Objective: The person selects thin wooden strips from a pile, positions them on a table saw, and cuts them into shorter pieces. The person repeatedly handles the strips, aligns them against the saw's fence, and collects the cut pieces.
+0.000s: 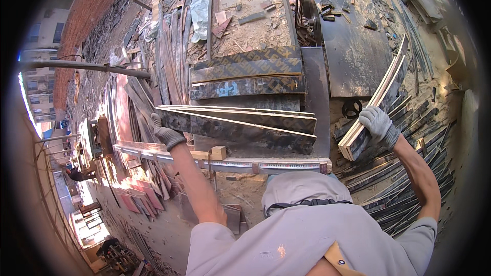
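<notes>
My left hand [168,133], in a grey work glove, is closed at the left end of several dark-faced plywood strips [245,125]. They stand on edge and fan apart toward their right ends, lying across the bench. Its fingertips are partly hidden by the strips. Off to the right, my right hand [377,121], in a pale glove, is wrapped around another bundle of plywood strips [383,88]. That bundle is tilted, its far end pointing up and to the right, with the pale cut edges showing.
Printed dark boards [248,74] lie just beyond the strips. A measuring rail [276,165] with a small wood block [218,153] runs along the near edge. A dark saw table [353,46] with offcuts and a handwheel [352,108] stands right. Piled strips [409,174] lie lower right.
</notes>
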{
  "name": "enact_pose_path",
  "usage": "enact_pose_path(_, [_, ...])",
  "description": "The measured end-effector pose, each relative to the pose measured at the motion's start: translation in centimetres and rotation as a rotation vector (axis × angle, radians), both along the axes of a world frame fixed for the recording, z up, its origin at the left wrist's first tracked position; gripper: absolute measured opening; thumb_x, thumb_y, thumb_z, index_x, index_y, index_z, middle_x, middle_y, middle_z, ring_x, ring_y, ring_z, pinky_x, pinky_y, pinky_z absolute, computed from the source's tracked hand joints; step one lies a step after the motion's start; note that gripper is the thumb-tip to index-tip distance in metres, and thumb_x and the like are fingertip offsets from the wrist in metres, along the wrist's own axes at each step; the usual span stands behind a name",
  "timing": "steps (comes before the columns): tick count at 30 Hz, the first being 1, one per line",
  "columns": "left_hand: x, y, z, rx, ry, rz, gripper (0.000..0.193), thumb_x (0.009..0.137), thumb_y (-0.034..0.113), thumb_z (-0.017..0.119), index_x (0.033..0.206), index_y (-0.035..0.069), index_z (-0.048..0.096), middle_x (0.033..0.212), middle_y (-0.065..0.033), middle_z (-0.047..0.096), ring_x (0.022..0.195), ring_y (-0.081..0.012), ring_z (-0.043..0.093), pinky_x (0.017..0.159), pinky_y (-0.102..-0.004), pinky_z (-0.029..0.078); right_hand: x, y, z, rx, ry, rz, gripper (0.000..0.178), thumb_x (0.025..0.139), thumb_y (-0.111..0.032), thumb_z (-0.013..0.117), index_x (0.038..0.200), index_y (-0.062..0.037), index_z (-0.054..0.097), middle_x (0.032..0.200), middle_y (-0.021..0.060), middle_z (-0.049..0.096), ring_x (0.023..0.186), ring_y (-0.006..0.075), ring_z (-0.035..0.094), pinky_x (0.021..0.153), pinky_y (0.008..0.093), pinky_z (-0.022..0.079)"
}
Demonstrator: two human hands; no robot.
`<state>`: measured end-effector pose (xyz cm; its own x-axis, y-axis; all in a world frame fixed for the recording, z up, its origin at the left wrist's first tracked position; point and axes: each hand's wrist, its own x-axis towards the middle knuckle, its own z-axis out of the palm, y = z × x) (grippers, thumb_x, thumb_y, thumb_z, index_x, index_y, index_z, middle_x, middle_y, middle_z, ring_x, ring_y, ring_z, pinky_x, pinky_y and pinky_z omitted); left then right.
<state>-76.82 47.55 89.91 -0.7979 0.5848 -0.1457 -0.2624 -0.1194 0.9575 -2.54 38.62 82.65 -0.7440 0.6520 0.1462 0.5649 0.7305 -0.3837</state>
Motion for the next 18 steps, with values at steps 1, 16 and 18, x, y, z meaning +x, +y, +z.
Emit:
enact_pose_path(1, [0.4,-0.4,-2.3,-0.009,0.044,0.087,0.054,0.104,0.046,0.074,0.140,0.006,0.070,0.130,-0.0113,0.077,0.112,-0.0300,0.074,0.099,-0.0457,0.061,-0.2,0.2,0.2,-0.003,0.031,-0.001,0.059,0.058,-0.018,0.076,0.113,-0.0028,0.061,0.113,0.0162,0.065,0.113,0.0388,0.066,0.106,0.0498,0.053])
enact_pose_path(16, [0.8,2.7,-16.9,-0.021,-0.468,0.162,0.057,0.111,0.054,0.058,0.139,0.006,0.070,0.137,-0.0158,0.072,0.116,-0.0368,0.071,0.104,-0.0508,0.057,-1.8,1.8,1.9,0.006,-0.020,-0.016,0.074,0.057,-0.020,0.085,0.123,-0.0034,0.057,0.120,0.0177,0.065,0.112,0.0393,0.067,0.105,0.0519,0.053])
enact_pose_path(18, [-0.2,3.6,-18.4,-0.130,-0.405,0.143,0.059,0.111,0.055,0.058,0.140,0.005,0.069,0.134,-0.0155,0.072,0.115,-0.0361,0.072,0.099,-0.0536,0.061,-1.9,1.8,2.0,0.018,0.012,-0.017,0.073,0.060,-0.017,0.083,0.126,-0.0037,0.056,0.121,0.0180,0.064,0.113,0.0392,0.067,0.104,0.0515,0.054])
